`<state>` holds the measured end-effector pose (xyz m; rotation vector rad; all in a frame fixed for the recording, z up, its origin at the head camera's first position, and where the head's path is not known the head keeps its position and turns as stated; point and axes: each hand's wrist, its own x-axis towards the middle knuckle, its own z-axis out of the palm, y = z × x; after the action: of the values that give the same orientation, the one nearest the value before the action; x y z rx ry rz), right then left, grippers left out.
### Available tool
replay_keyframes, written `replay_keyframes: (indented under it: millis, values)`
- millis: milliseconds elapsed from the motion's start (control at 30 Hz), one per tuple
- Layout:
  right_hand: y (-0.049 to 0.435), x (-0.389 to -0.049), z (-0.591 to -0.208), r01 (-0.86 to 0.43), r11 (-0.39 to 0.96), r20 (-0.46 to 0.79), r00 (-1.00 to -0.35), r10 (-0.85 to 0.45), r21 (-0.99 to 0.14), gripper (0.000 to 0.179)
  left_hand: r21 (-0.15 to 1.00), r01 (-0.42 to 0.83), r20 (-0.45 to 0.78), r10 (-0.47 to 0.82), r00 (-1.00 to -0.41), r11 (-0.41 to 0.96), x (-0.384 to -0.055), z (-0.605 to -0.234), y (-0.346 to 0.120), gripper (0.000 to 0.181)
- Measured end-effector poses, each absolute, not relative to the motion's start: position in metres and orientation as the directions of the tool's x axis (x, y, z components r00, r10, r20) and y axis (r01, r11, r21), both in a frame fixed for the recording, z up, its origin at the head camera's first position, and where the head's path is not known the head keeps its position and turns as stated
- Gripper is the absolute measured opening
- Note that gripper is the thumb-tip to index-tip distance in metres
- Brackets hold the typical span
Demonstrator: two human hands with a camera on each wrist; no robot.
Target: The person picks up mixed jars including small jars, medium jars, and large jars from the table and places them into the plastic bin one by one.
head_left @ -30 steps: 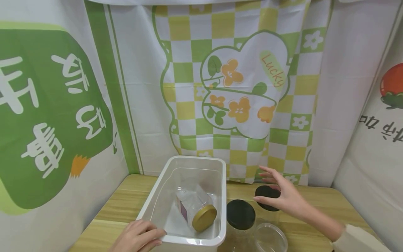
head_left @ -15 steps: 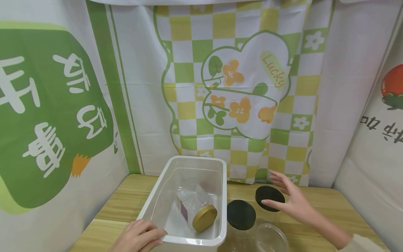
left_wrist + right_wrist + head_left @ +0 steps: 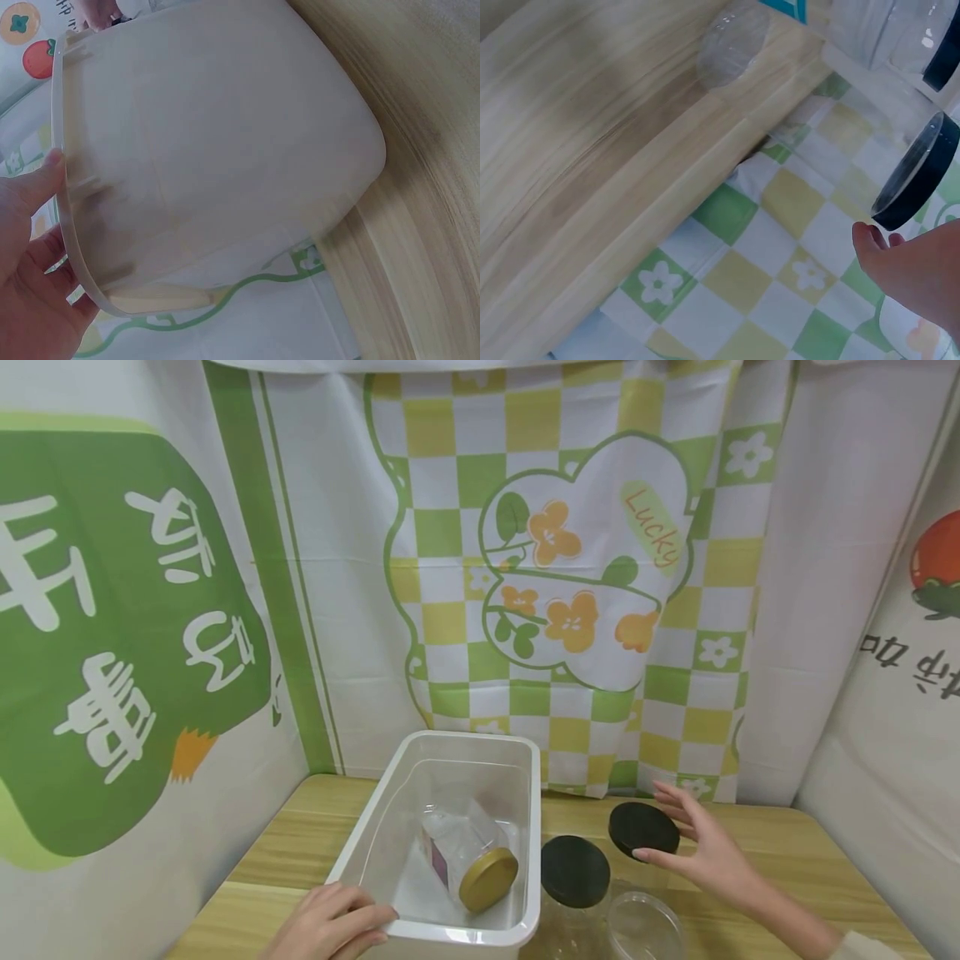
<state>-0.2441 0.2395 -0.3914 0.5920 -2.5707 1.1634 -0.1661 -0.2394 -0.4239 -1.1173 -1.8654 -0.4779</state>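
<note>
Person's L hand pinches the rim of the white plastic bin at its near-L corner, thumb one side, fingers curled round the other; I'd guess that's to steady it, b/c I see nothing else bracing it. Inside the bin, a gold-lidded clear jar lies on its side, lid toward the near-R corner, prob. b/c it's loose w/ room to roll.

R of the bin & apart from it is the farther black-lidded jar, seemingly upright, w/ the R hand at its lid. Thumb & fingers are spread in a C, prob. b/c the lid's broad; can't tell if they touch it. The nearer black-lidded jar is just beside the bin's R wall, a clear round container next to that. All on the wood table, maybe grouped R of the bin for easy R-hand reach.
</note>
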Motion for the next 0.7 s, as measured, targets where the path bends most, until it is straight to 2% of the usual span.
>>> replay_keyframes:
  millis: [200, 467, 700]
  values:
    - [0.243, -0.247, -0.396, -0.468, 0.606, 0.378, -0.882, -0.28, -0.643, 0.093, -0.102, 0.848, 0.837, 0.505, -0.209, 0.52, -0.166, -0.424, -0.239, 0.032]
    - [0.249, -0.254, -0.4, -0.412, 0.595, 0.264, -0.909, -0.323, -0.69, 0.095, -0.077, 0.831, 0.833, 0.494, -0.25, 0.551, -0.162, -0.423, -0.238, 0.035]
    - [0.255, -0.259, -0.413, -0.422, 0.551, 0.28, -0.903, -0.326, -0.72, 0.093, -0.096, 0.845, 0.843, 0.494, -0.212, 0.527, -0.165, -0.424, -0.238, 0.032]
